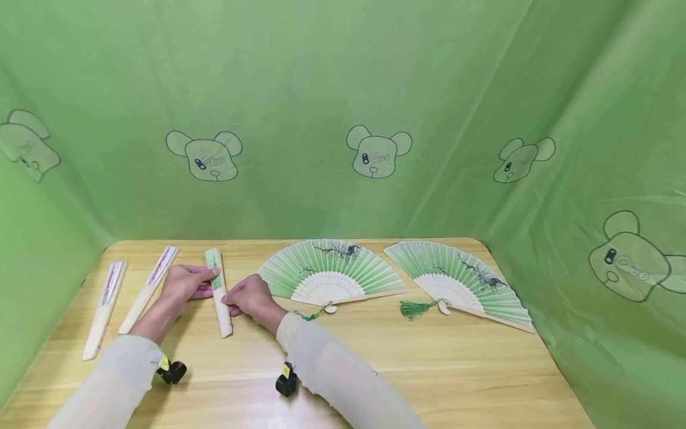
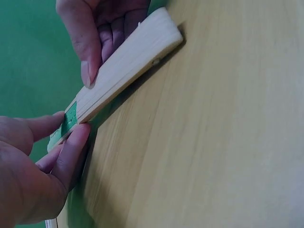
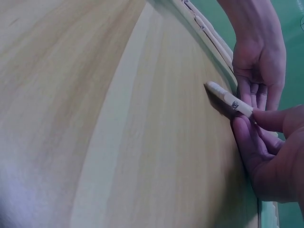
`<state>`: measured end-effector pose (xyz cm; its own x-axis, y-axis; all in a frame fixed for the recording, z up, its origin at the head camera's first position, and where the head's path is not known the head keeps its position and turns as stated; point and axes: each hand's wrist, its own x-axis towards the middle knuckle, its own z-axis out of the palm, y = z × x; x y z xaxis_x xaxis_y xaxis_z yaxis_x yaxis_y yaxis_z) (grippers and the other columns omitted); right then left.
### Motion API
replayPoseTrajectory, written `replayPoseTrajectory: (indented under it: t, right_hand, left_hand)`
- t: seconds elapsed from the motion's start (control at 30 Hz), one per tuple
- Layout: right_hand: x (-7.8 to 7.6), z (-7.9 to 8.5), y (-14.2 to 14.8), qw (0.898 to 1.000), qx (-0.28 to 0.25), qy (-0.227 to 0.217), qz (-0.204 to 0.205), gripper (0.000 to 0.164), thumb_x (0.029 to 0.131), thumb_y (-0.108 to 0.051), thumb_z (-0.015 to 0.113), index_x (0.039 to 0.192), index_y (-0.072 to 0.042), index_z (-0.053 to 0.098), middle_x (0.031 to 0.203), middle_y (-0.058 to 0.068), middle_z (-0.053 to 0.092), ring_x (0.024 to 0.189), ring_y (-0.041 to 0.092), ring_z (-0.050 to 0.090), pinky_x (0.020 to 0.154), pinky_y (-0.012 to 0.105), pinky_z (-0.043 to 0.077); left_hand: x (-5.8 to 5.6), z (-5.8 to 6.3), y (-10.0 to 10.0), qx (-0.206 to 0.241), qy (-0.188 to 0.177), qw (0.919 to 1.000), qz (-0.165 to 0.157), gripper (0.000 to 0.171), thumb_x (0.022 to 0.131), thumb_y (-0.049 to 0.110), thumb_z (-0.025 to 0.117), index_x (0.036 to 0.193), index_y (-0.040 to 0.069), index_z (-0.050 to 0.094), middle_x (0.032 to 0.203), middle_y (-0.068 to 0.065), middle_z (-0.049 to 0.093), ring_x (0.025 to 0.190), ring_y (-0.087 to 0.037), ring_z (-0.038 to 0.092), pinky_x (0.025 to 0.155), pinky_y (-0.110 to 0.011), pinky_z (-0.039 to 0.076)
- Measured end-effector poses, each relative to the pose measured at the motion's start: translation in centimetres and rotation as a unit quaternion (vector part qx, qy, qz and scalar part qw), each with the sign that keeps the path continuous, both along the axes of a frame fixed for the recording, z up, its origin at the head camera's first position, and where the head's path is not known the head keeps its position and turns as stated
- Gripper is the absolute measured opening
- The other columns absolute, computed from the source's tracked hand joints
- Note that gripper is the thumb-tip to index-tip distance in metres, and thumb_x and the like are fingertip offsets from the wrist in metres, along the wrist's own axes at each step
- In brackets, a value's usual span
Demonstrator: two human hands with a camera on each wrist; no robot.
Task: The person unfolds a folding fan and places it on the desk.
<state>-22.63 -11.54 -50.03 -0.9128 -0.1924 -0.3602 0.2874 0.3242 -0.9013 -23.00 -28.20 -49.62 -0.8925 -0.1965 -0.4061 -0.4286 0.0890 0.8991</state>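
Note:
A folded hand fan with pale wooden ribs and a strip of green cloth at its far end lies between both hands. The left hand pinches the green part between thumb and fingers, plain in the left wrist view, where the fan slants across. The right hand grips the wooden part from the right side, its thumb on top. Seen from the right wrist, the fan's pivot end sits just over the table with a small metal rivet showing. Part of the fan is hidden behind the fingers.
Two other folded fans, one nearer and one farther, lie left of the hands. Two spread green fans, a middle one and a right one with a tassel, rest on the wooden table. Green curtains surround it.

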Motion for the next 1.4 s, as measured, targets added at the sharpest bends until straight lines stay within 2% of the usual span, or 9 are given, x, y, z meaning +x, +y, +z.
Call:
replayPoseTrajectory:
  t: [0.13, 0.27, 0.63, 0.9, 1.2, 1.4]
  right_hand:
    - [0.0, -0.1, 0.1, 1.0, -0.007, 0.002, -0.003, 0.008, 0.084, 0.004, 0.081, 0.077, 0.001, 0.077, 0.062, 0.009, 0.072, 0.046, 0.01, 0.061, 0.048, 0.024, 0.065]
    - [-0.1, -0.2, 0.1, 1.0, -0.007, 0.005, -0.003, 0.006, 0.084, 0.003, 0.08, 0.079, 0.001, 0.077, 0.063, 0.009, 0.072, 0.046, 0.01, 0.061, 0.047, 0.023, 0.064]
    - [0.0, -0.2, 0.4, 1.0, -0.022, -0.008, 0.014, 0.004, 0.085, 0.004, 0.08, 0.086, 0.006, 0.077, 0.067, 0.011, 0.074, 0.049, 0.011, 0.062, 0.05, 0.025, 0.066]
    - [-0.4, -0.2, 0.6, 0.999, -0.044, -0.022, 0.023, 0.005, 0.085, 0.007, 0.078, 0.089, 0.007, 0.076, 0.076, 0.013, 0.076, 0.057, 0.017, 0.07, 0.059, 0.029, 0.069]
    - [-0.6, 0.0, 1.1, 0.997, -0.062, -0.039, 0.036, 0.005, 0.085, 0.008, 0.078, 0.088, 0.006, 0.075, 0.076, 0.011, 0.073, 0.056, 0.015, 0.067, 0.064, 0.033, 0.071]
    - [-0.6, 0.6, 1.3, 0.995, -0.071, -0.044, 0.051, 0.007, 0.084, 0.009, 0.078, 0.09, 0.006, 0.074, 0.079, 0.014, 0.074, 0.06, 0.02, 0.072, 0.065, 0.035, 0.071]
  left_hand:
    - [0.2, -0.1, 0.0, 0.001, 0.0, 1.0, -0.006, 0.047, 0.102, 0.009, 0.066, 0.14, -0.013, 0.051, 0.079, 0.003, 0.073, 0.071, -0.007, 0.074, 0.077, -0.025, 0.07]
    - [0.5, -0.2, 0.0, 0.02, 0.002, 0.9997, -0.014, 0.045, 0.103, 0.006, 0.063, 0.141, -0.015, 0.049, 0.08, 0.003, 0.075, 0.072, -0.006, 0.074, 0.078, -0.024, 0.07]
    - [1.2, -0.3, -0.2, 0.052, -0.013, 0.9983, -0.022, 0.048, 0.104, 0.008, 0.061, 0.145, -0.013, 0.045, 0.085, 0.002, 0.075, 0.078, -0.008, 0.075, 0.084, -0.025, 0.069]
    - [1.4, 0.2, -0.1, 0.036, -0.013, 0.9989, -0.026, 0.045, 0.105, 0.003, 0.056, 0.145, -0.014, 0.044, 0.089, -0.003, 0.072, 0.078, -0.009, 0.073, 0.084, -0.025, 0.069]
    - [1.6, 0.7, 0.3, 0.017, 0.0, 0.9991, -0.038, 0.042, 0.104, -0.001, 0.053, 0.143, -0.015, 0.045, 0.094, -0.005, 0.071, 0.078, -0.009, 0.072, 0.084, -0.025, 0.069]
    - [1.9, 1.2, 0.4, 0.02, 0.004, 0.9991, -0.037, 0.041, 0.104, -0.001, 0.053, 0.142, -0.015, 0.046, 0.094, -0.003, 0.07, 0.079, -0.008, 0.071, 0.083, -0.024, 0.069]
